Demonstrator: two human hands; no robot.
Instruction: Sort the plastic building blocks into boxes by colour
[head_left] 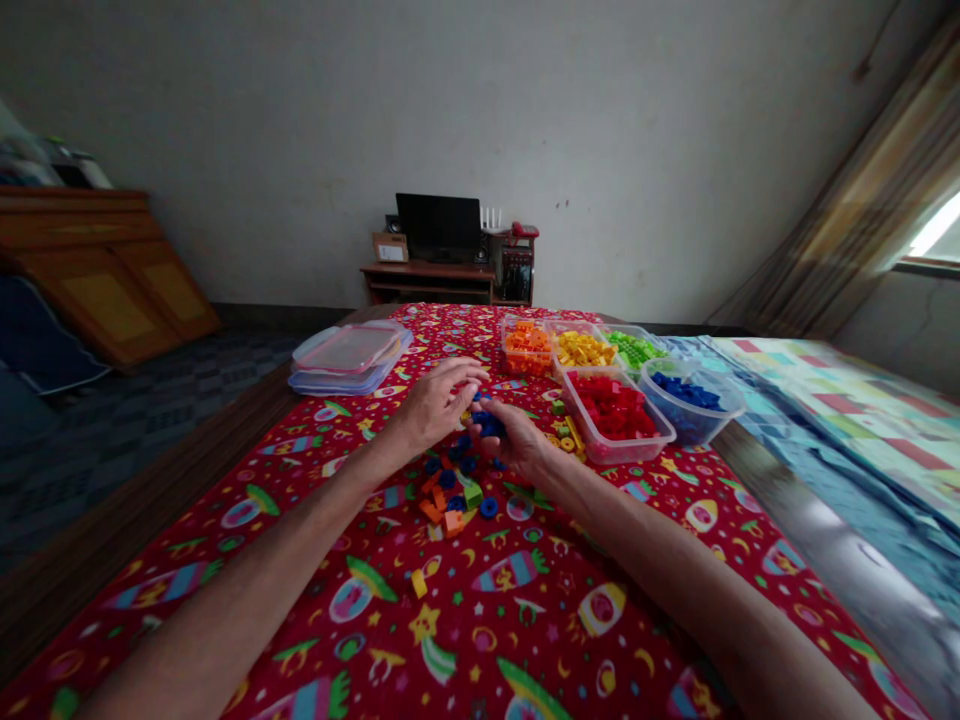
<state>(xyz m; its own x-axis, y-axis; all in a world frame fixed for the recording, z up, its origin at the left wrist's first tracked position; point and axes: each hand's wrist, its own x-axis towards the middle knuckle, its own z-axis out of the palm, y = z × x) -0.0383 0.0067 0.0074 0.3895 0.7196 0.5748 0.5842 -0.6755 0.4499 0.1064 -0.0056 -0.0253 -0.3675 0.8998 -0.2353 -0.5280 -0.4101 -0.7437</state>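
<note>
My right hand is closed around several blue plastic building pieces, held just above the tablecloth. Close beside it, my left hand has its thumb and fingers bent together near the blue pieces; whatever is between its fingertips is too small to make out. Below both hands lies a loose pile of small toy pieces: blue rings, orange blocks and a light green block. A yellow piece lies nearer to me.
Right of my hands stand clear tubs of orange, yellow, green, red and blue pieces. Yellow pieces lie beside the red tub. Stacked lids rest at left on the red patterned tablecloth.
</note>
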